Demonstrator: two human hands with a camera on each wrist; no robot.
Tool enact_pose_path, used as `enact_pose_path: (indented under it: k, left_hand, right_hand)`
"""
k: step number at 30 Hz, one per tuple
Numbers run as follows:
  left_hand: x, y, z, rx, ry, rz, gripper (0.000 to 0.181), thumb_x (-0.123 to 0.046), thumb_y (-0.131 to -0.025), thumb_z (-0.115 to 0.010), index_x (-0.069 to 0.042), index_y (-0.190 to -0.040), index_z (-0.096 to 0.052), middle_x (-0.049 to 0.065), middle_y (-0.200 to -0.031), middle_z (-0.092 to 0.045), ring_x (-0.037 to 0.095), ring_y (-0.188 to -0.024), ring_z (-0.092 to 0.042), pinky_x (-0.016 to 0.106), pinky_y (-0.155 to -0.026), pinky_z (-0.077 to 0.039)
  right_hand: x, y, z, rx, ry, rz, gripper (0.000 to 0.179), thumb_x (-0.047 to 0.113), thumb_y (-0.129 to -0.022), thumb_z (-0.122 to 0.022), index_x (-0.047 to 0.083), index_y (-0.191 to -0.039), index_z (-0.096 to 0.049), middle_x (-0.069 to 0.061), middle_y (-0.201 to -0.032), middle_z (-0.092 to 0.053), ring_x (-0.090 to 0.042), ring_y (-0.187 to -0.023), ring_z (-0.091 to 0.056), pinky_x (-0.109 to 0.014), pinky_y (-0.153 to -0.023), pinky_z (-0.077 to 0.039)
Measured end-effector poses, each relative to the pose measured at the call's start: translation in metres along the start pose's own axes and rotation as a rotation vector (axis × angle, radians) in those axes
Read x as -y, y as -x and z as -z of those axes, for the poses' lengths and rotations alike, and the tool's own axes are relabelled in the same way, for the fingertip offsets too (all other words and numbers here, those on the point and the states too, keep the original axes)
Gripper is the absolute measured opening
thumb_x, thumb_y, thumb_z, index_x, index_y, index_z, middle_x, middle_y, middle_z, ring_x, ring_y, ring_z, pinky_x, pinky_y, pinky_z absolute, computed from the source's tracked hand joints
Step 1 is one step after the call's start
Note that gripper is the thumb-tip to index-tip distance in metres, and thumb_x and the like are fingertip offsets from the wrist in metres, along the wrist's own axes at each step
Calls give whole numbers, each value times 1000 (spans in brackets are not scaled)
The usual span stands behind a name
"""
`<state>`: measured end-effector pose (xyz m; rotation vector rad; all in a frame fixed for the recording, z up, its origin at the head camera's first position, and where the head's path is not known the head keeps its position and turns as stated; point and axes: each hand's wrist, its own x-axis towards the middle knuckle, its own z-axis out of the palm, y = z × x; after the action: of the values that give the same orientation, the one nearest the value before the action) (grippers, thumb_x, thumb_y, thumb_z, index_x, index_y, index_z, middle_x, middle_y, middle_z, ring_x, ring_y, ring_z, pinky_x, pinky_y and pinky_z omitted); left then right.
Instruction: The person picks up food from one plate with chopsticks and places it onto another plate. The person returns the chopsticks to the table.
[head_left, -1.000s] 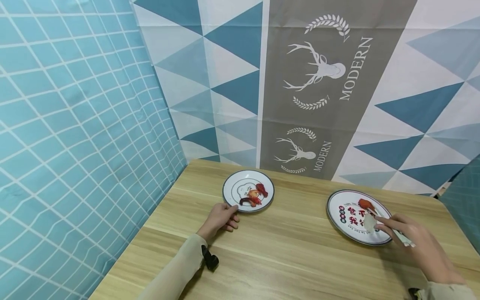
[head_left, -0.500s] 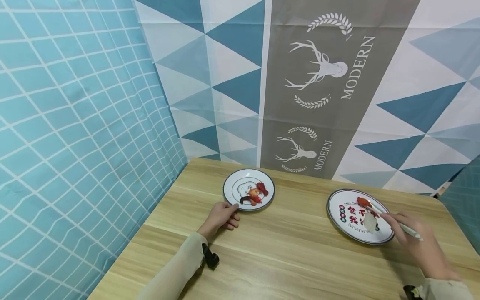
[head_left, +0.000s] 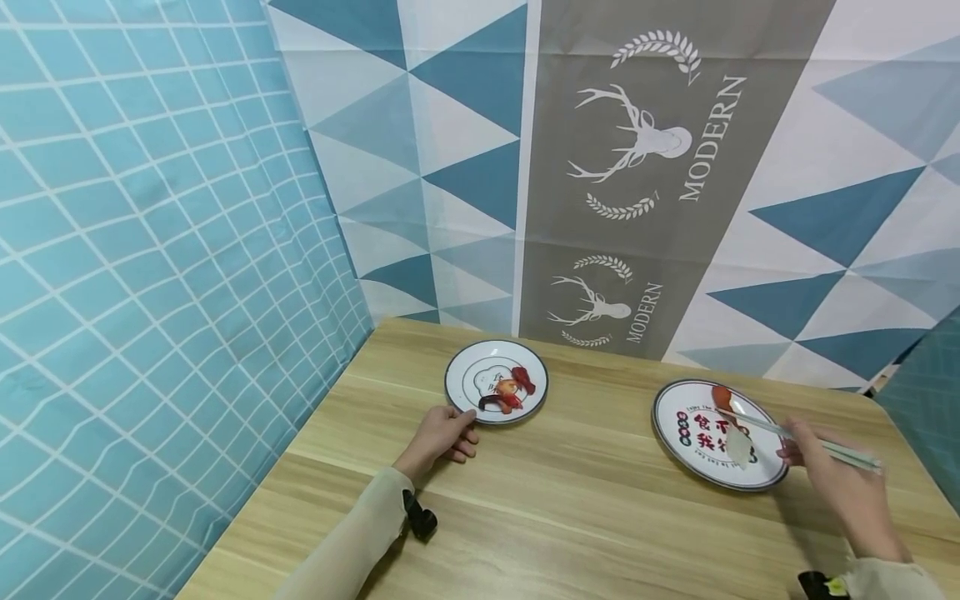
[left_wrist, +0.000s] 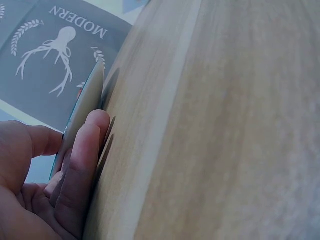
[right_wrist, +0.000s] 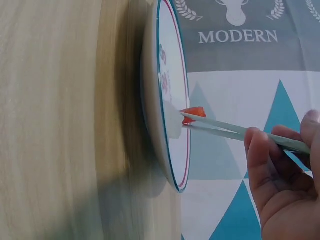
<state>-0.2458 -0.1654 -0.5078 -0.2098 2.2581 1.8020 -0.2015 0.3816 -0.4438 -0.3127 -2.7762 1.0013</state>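
On the left plate (head_left: 467, 367) lie several red, yellow and dark glossy pieces of food (head_left: 508, 388). My left hand (head_left: 441, 435) pinches this plate's near rim, thumb above and fingers beneath, as the left wrist view shows. A pair of pale green chopsticks (head_left: 828, 446) is held in my right hand (head_left: 843, 483), over the right edge of the second plate (head_left: 693, 458). Their tips meet an orange-red piece of food (right_wrist: 194, 113) on that plate. Beside it lies a thin whitish slice (head_left: 738, 447). Red characters are printed on the plate.
Both plates stand toward the back of a wooden table (head_left: 570, 500). A patterned cloth (head_left: 465, 167) with deer heads hangs behind it. Blue gridded cloth (head_left: 165, 250) lines the left side. Each wrist wears a black strap (head_left: 420, 515).
My right hand has shifted right, and the chopsticks lie flatter. The orange-red piece has moved slightly back and left on its plate. My left hand keeps its grip on the other plate.
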Motion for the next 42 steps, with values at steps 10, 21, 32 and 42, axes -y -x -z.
enact_pose_path:
  k: [10,21,32,42]
  left_hand:
    - [1,-2,0,-4,-2,6,38,-34,-106,-57,3,-104,-63,10,-83,-73,12,-59,-70,28,-54,-63]
    - [-1,-1,-1,-5,0,5,37,-34,-106,-57,3,-103,-63,9,-82,-73,11,-58,-70,28,-55,-63]
    - [1,0,0,1,1,-1,38,-34,-106,-57,3,-104,-63,10,-83,-73,11,-59,-70,27,-55,-63]
    - [0,-1,0,-7,-6,-2,39,-35,-106,-57,3,-105,-63,10,-84,-74,12,-59,-70,28,-54,-63]
  right_hand:
    - [5,-1,-13,-27,-19,58,64,50,-106,-50,-9,-128,-67,-15,-91,-78,16,-68,-53,-11,-56,-40]
    - [8,0,-20,-121,-6,182,55,40,-110,-45,-6,-129,-67,-21,-92,-78,23,-67,-50,-7,-55,-40]
    - [12,4,-17,-113,-1,235,50,38,-110,-47,-4,-121,-72,-18,-88,-78,19,-68,-53,-8,-54,-41]
    - [11,6,-8,-54,46,252,50,39,-106,-57,-7,-115,-74,-14,-85,-78,14,-67,-54,-10,-54,-42]
